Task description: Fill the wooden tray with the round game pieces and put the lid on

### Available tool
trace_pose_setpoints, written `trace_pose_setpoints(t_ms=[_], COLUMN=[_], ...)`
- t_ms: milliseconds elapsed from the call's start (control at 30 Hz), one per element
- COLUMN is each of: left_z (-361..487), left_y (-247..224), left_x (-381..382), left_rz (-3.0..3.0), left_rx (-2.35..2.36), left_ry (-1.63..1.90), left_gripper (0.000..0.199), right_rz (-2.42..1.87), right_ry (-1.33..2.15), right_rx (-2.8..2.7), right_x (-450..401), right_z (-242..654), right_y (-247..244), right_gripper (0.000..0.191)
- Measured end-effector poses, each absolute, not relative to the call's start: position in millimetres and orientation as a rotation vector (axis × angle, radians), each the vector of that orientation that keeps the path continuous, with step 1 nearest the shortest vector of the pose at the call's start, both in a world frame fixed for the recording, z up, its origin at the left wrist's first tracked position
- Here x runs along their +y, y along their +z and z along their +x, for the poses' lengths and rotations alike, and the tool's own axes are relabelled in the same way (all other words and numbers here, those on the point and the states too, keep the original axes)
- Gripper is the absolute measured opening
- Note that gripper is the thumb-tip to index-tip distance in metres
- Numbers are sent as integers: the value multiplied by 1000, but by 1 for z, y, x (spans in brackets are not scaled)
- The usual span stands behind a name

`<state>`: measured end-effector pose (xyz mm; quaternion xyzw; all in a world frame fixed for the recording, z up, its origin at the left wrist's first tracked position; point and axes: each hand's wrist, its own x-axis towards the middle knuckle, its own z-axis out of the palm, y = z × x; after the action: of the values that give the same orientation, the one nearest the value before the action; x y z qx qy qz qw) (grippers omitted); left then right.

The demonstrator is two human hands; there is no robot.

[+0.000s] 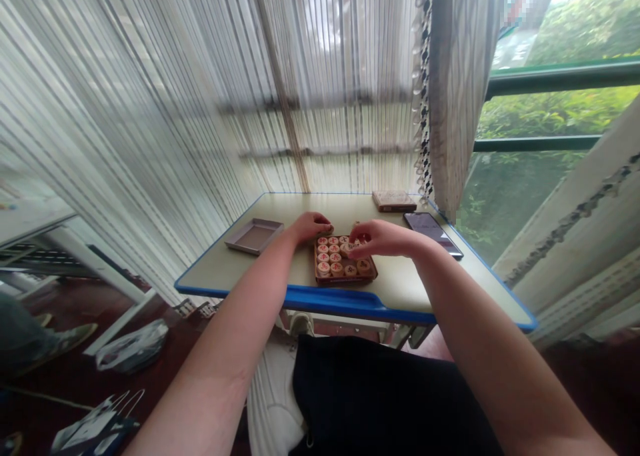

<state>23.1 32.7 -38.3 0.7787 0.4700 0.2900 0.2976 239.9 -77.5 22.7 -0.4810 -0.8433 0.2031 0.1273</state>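
A shallow box (345, 280) near the table's front edge holds several round wooden pieces with red characters, laid in rows. My right hand (375, 237) is over the box's right part, its fingers closed on a round piece (346, 249) above the others. Just behind the box's back left corner, my left hand (314, 225) has its fingertips closed on a small round piece (329, 229). Another small piece (357, 224) stands behind the box, partly hidden by my right hand.
An open grey tray (255, 236) lies on the table's left side. A flat box (394, 201) is at the back right, with a phone or tablet (433, 235) nearer me. Curtains hang behind the blue-edged table (225, 269). Bags lie on the floor, left.
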Motion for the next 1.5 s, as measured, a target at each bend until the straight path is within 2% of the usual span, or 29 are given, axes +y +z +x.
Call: trace_pose_setpoints(t_ms=[233, 667, 1067, 1500], left_z=[23, 22, 23, 23], left_y=[-36, -37, -36, -37], left_x=[31, 33, 30, 30], left_rz=[2157, 2162, 2140, 2070], left_rx=[1238, 1227, 1217, 1245], left_ry=[704, 695, 704, 735], left_gripper=[33, 35, 33, 32], right_rz=[-1283, -1304, -1168, -1275], right_ry=[494, 385, 417, 411], right_rx=[-2758, -2747, -2824, -2738], right_x=[-92, -83, -89, -87], right_z=[231, 233, 232, 232], right_y=[23, 8, 23, 18], right_gripper=[44, 48, 32, 36])
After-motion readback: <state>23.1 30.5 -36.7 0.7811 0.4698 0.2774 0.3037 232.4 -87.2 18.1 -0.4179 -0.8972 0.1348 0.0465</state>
